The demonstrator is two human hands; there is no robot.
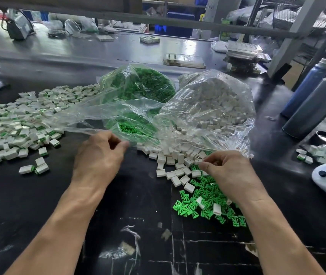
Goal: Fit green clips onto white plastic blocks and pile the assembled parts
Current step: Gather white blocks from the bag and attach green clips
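Head view: right hand (229, 173) among white blocks (178, 171).

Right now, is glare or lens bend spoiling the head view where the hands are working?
Head view: glare streaks the clear bags and the far tabletop; wide-angle bend curves the overhead rail; left hand, right hand and loose green clips read sharp; the background is soft.

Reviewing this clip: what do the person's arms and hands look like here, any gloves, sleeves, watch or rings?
Both forearms are bare right down to the bottom edge of the frame; no sleeve shows. The left hand and right hand are ungloved. No watch, wristband or bracelet shows on either wrist, and no ring is visible on the fingers that show, though some fingertips are curled out of sight.
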